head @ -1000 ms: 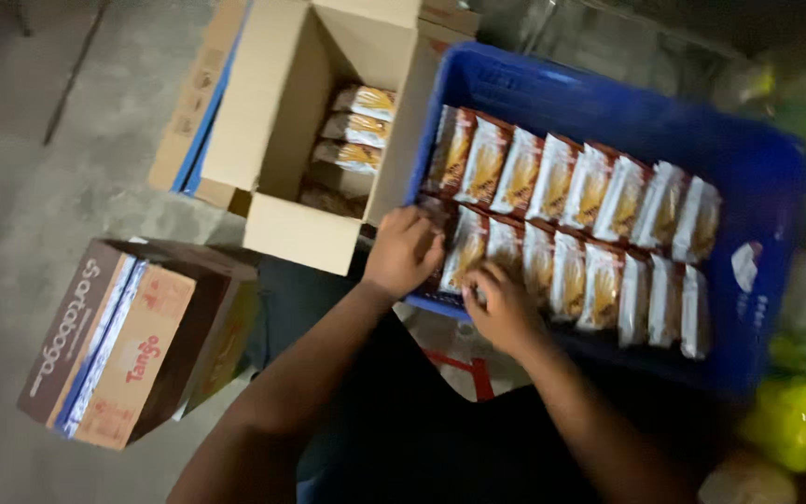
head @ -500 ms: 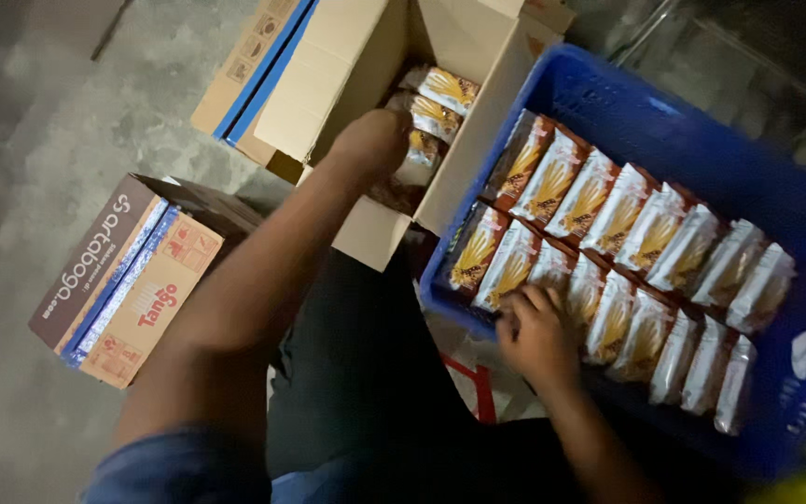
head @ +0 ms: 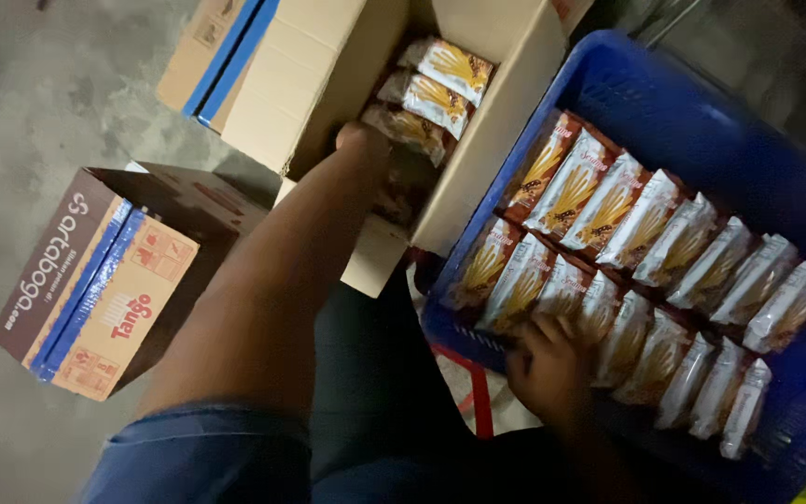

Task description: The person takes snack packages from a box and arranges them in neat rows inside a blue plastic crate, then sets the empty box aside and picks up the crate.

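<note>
My left hand (head: 358,140) reaches down into an open cardboard box (head: 501,149). Its fingers are hidden among the snack packets (head: 436,89) stacked inside, so I cannot see whether it grips one. My right hand (head: 545,366) rests at the near left corner of a blue plastic crate (head: 673,103). Its fingers are curled over the tops of packets in the near row (head: 562,289). The crate holds two rows of upright orange-and-white snack packets (head: 646,219).
A brown printed carton (head: 95,289) with its top open stands on the concrete floor to the left. Flattened cardboard with a blue stripe (head: 221,47) lies behind the open box. A red strip (head: 479,401) shows on the floor between my legs and the crate.
My left hand left the crate, swung over to the cardboard box and has gone deeper into it. My right hand stayed on the near row of packets.
</note>
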